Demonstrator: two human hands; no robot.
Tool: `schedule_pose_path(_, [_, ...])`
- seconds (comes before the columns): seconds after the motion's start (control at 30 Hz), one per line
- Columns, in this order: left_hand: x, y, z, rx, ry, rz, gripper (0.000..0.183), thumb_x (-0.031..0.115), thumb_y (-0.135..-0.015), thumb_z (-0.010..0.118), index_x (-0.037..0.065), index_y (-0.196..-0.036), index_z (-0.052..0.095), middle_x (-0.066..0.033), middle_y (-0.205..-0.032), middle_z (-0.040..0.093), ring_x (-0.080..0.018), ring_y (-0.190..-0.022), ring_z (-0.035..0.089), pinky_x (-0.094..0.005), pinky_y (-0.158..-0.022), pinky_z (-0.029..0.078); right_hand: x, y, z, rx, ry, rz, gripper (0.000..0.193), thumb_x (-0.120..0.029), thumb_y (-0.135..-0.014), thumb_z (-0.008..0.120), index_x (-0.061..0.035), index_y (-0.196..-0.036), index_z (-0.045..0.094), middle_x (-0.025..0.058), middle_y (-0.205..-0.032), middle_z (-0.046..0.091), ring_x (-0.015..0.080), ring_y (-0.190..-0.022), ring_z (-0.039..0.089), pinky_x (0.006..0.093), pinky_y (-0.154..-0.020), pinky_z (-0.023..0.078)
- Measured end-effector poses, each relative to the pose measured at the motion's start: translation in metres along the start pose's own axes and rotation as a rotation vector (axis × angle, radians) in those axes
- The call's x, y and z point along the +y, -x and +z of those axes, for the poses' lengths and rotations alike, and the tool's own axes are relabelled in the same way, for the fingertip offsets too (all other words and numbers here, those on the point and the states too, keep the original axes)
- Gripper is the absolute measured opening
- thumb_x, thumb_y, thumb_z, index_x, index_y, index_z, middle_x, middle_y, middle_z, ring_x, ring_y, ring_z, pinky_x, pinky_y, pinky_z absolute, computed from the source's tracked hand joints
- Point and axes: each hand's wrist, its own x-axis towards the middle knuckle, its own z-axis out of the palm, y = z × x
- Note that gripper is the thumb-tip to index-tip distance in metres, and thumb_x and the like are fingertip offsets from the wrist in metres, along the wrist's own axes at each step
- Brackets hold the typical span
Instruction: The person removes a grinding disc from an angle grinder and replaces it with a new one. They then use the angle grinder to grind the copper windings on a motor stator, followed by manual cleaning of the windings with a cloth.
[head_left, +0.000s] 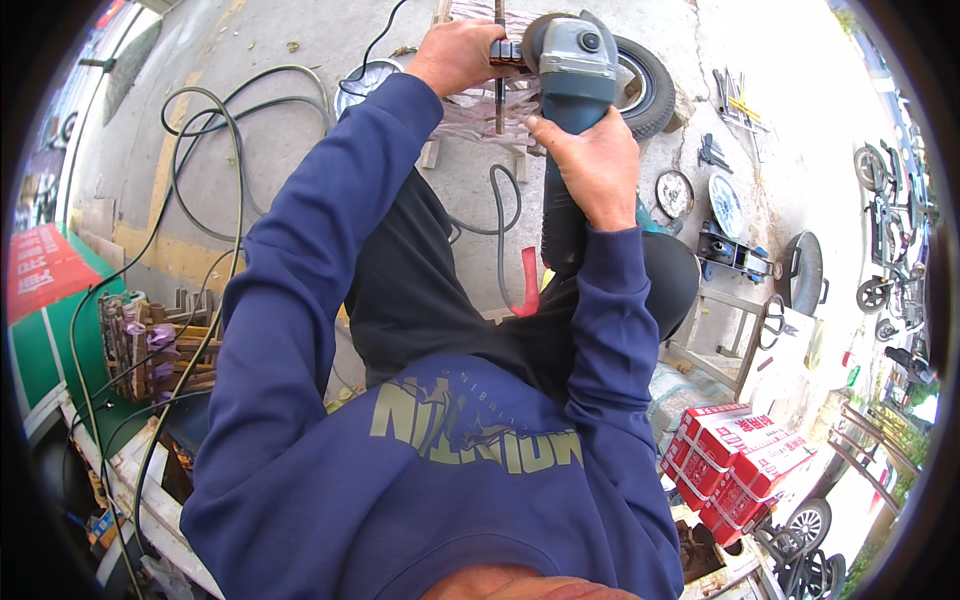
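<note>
The right hand (600, 168) grips an angle grinder (578, 112), near a wheel (654, 95). The left hand (455, 60) clasps a black-and-orange piece (508, 53) beside the grinder's head (580, 55).

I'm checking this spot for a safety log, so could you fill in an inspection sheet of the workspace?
Surface: grey concrete floor, with a crack and worn yellow markings.
Job's things: blue and black angle grinder; small dark piece beside its head; wheel with a black tire to the right.
Clutter: red cartons at right; loose metal parts and round lids nearby.
Hands: right hand grips the grinder; left hand is on the dark piece.
Cables: long hose or cable looped at left; grey cord between the legs.
Surroundings: parked two-wheelers at far right.
</note>
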Motion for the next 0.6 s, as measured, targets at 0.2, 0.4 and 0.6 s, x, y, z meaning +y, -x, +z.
schedule_pose_path(0.2, [0.0036,-0.0001,-0.0026,-0.011,0.014,-0.022,0.037,0.041,-0.079,0.087,0.011,-0.096,0.073,-0.0086,-0.095,0.074,-0.0325,-0.090,0.072,-0.0441,-0.080,0.058,-0.0066,0.0012,0.0019,0.026,0.075,0.029,0.054,-0.036,-0.075,0.090,0.0049,-0.104,0.070,0.0164,-0.091,0.078,0.0250,-0.085,0.075,0.0368,-0.083,0.057])
schedule_pose_path(0.4, [0.0020,0.0004,-0.0029,-0.034,-0.003,-0.029,0.044,0.049,-0.078,0.086,0.012,-0.098,0.073,-0.0084,-0.097,0.074,-0.0314,-0.093,0.073,-0.0436,-0.081,0.058,-0.0092,0.0043,0.0072,0.050,0.156,-0.009,0.057,-0.039,-0.074,0.090,0.0049,-0.105,0.070,0.0188,-0.093,0.078,0.0287,-0.088,0.076,0.0379,-0.084,0.057])
schedule_pose_path(0.6, [-0.0002,0.0013,0.0006,-0.041,-0.023,-0.023,0.046,0.052,-0.078,0.085,0.012,-0.099,0.073,-0.0085,-0.098,0.074,-0.0308,-0.094,0.073,-0.0432,-0.081,0.058,-0.0104,0.0030,0.0052,0.068,0.180,0.010,0.055,-0.037,-0.074,0.090,0.0052,-0.105,0.070,0.0191,-0.094,0.078,0.0294,-0.089,0.077,0.0382,-0.085,0.058])
